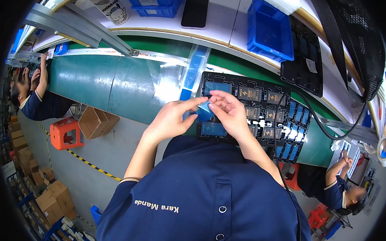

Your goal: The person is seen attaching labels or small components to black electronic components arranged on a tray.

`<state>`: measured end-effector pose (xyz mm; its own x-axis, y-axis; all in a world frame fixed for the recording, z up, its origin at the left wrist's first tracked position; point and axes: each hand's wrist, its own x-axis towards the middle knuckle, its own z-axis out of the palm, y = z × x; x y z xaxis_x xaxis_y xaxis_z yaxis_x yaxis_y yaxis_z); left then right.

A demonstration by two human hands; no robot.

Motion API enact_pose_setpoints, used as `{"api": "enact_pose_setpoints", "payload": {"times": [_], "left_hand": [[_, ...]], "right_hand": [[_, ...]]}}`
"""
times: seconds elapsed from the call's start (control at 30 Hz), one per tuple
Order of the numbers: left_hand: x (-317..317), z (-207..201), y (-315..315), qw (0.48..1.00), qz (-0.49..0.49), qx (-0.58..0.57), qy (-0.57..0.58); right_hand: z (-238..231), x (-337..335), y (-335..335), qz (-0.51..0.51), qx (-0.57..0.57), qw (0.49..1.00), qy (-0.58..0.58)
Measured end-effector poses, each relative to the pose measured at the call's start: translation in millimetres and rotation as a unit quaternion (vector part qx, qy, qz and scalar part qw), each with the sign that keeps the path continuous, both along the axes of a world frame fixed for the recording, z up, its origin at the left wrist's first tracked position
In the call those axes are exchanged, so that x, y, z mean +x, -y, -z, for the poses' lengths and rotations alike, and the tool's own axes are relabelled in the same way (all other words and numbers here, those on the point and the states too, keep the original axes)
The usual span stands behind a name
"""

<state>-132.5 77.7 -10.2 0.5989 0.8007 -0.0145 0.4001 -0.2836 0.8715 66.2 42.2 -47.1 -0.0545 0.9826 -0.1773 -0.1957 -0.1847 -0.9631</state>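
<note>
Over the left end of a black tray (234, 139) my two hands meet at a thin piece of shiny blue film (205, 107). My left hand (172, 119) is bent in a pinch, its index fingertip at the film's upper edge. The thumb and fingers of my right hand (230, 115) close on the film from the other side. Flat dark battery packs (250, 94) sit in the tray's pockets. Blue-faced packs (213, 129) fill pockets in the left column, beside and below my fingers. My hands partly cover the middle pocket there.
A second black tray (292, 133) with blue-faced pieces adjoins on the right. The shelf ahead carries a blue bin (270, 31), a phone (194, 11) and another black tray (305, 56). A black cable (326, 130) loops at the right. Co-workers sit at both ends of the green bench (134, 87).
</note>
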Motion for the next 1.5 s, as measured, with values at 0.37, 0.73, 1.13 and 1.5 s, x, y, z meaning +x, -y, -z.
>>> {"api": "enact_pose_setpoints", "payload": {"times": [0.37,0.73,1.13,1.5], "left_hand": [[16.7,18.9,3.9,0.992,-0.084,-0.005,0.089],[4.5,55.8,-16.9,0.949,-0.049,-0.298,0.096],[-62.7,187.6,-191.5,0.910,-0.361,-0.154,-0.134],[55.8,140.1,-126.3,0.962,-0.224,0.151,0.047]], "right_hand": [[-9.6,8.7,2.7,-0.029,0.112,0.988,0.098],[-0.1,2.6,3.4,-0.001,0.240,0.911,0.335],[15.2,62.3,22.1,0.080,0.060,0.955,0.279],[48.3,124.9,1.0,0.199,-0.033,0.970,0.134]]}}
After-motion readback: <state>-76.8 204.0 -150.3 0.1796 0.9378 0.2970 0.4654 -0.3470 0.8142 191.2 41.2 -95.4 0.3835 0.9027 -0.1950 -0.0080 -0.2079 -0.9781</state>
